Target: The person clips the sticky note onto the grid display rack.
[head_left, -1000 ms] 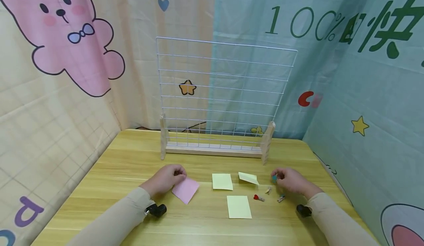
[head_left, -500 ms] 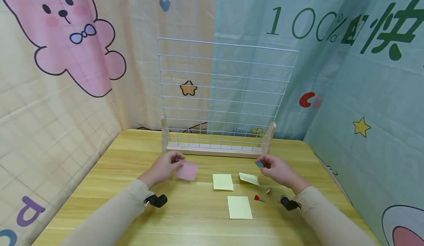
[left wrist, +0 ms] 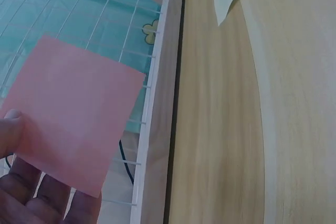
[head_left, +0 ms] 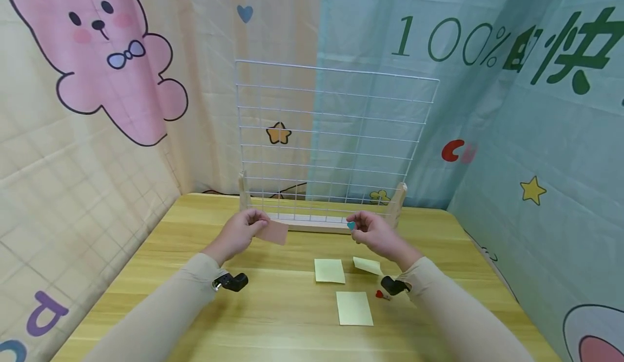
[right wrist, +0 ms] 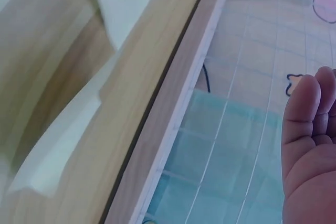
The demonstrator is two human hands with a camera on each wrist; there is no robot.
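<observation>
My left hand (head_left: 237, 236) pinches a pink sticky note (head_left: 273, 232) at its left edge, raised in front of the wire grid's base. In the left wrist view the note (left wrist: 79, 114) spreads flat, with the thumb on its face and fingers behind. My right hand (head_left: 377, 234) pinches a small clip with a blue heart (head_left: 351, 225), near the lower right of the grid. The right wrist view shows only some fingers (right wrist: 302, 108) of that hand; the clip is out of sight there. The white wire grid (head_left: 336, 118) stands upright in a wooden base (head_left: 317, 226).
Three pale yellow notes lie on the table (head_left: 283, 318): a left one (head_left: 329, 271), a curled one (head_left: 367, 265) and a front one (head_left: 354, 309). A red heart clip (head_left: 379, 294) lies by the right wrist camera (head_left: 394, 285), whose arm covers the table beyond.
Both hands have risen and moved toward the grid. The left carries the pink note up off the table; the right brings the blue heart clip leftward and away from the other clips.
</observation>
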